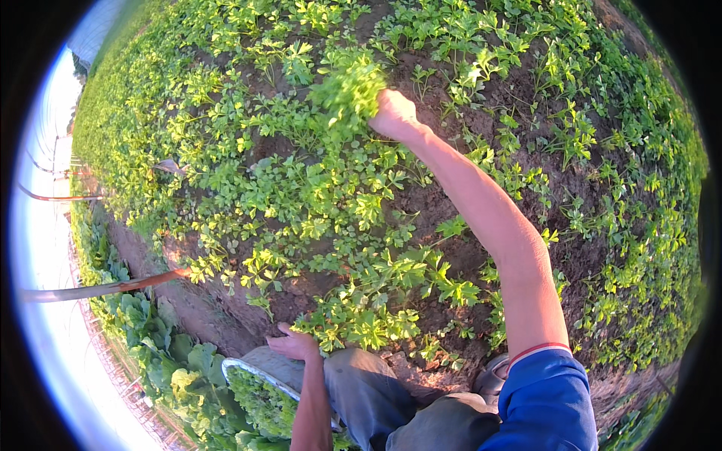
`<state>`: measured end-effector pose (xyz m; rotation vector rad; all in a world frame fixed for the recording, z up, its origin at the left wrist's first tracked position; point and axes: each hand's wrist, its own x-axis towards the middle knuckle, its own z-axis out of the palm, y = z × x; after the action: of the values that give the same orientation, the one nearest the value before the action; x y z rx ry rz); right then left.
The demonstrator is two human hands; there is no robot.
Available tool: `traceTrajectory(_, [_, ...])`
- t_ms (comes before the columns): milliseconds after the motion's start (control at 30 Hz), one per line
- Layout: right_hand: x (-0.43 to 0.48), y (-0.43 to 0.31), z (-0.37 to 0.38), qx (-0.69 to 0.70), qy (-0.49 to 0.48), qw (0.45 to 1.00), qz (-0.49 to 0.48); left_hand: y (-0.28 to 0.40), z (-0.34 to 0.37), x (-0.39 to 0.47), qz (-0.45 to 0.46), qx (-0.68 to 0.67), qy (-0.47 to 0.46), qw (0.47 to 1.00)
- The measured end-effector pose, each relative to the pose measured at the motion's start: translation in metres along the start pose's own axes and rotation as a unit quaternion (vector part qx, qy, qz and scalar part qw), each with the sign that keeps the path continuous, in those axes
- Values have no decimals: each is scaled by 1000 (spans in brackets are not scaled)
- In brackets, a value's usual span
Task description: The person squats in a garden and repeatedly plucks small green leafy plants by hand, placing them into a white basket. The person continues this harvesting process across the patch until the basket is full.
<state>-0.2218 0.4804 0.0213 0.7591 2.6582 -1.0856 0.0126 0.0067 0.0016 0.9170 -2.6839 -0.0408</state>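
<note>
My right hand is closed around a bunch of leafy green herb plants, blurred by motion, held above the planted bed at upper centre. The leaves look like celery or parsley. Low in the view, my left hand rests near my knee with its fingers apart, beside a leafy clump at the bed's edge. It seems to hold nothing, though part of it is turned from view. Just below my left hand stands a container with a pale rim, filled with cut or pulled greens.
Low green plants cover the bed, with brown soil between them. A curved pole reaches in from the left over a dirt furrow. Broad-leaved plants grow at lower left. My bent knees border the bed.
</note>
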Motion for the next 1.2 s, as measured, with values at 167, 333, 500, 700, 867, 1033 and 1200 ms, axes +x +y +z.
traceTrajectory(167, [-13, -9, 21, -138, 45, 974, -176, -13, 3, 2, -10, -15, 9, 1000])
traceTrajectory(333, [28, 15, 4, -46, 133, 990, -2, -5, 0, -1, -3, -18, 2, 1000])
traceTrajectory(500, [55, 4, 1, -49, 117, 992, 12, -4, -2, -1, -15, -14, -3, 1000])
traceTrajectory(700, [57, -11, -2, -59, 98, 992, 59, -1, -6, -3, -29, -21, -22, 999])
traceTrajectory(867, [58, -12, 11, -42, 108, 990, 81, 2, -7, -3, -37, -42, -24, 998])
traceTrajectory(1033, [67, -18, 12, -56, 115, 988, 88, -6, 0, -2, -14, -15, -3, 1000])
traceTrajectory(1200, [74, -21, 14, -33, 132, 985, 106, -4, -2, -2, -24, -23, -1, 999])
